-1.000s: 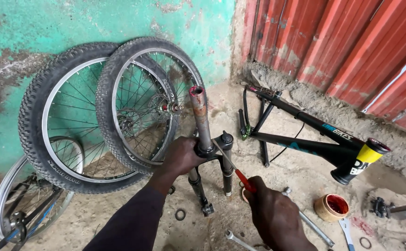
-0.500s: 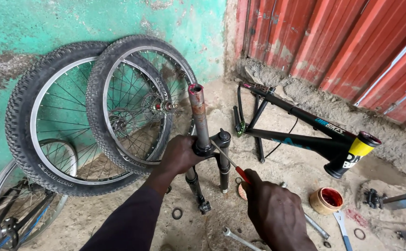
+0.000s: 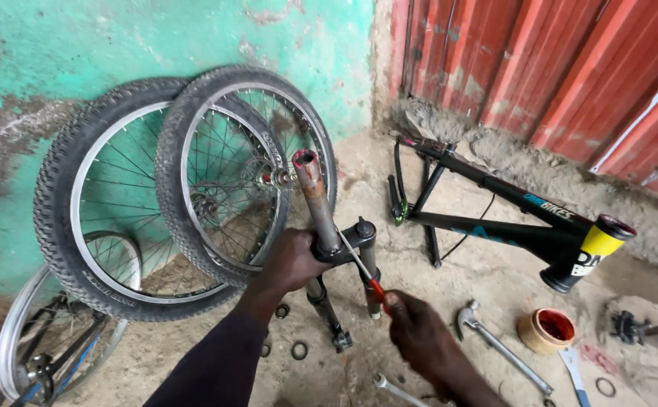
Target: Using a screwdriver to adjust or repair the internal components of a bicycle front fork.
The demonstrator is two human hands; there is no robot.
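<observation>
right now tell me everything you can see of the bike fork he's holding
The black suspension fork with the rusty steel steerer tube stands nearly upright, legs down on the sandy ground. The tube's top is open, smeared red. The left hand grips its crown; the right hand presses a red-handled screwdriver against the crown.

Rusty metal fork tube (image 3: 315, 200), knobbly rubber tyres (image 3: 170, 162), rough concrete floor (image 3: 487, 279).
</observation>
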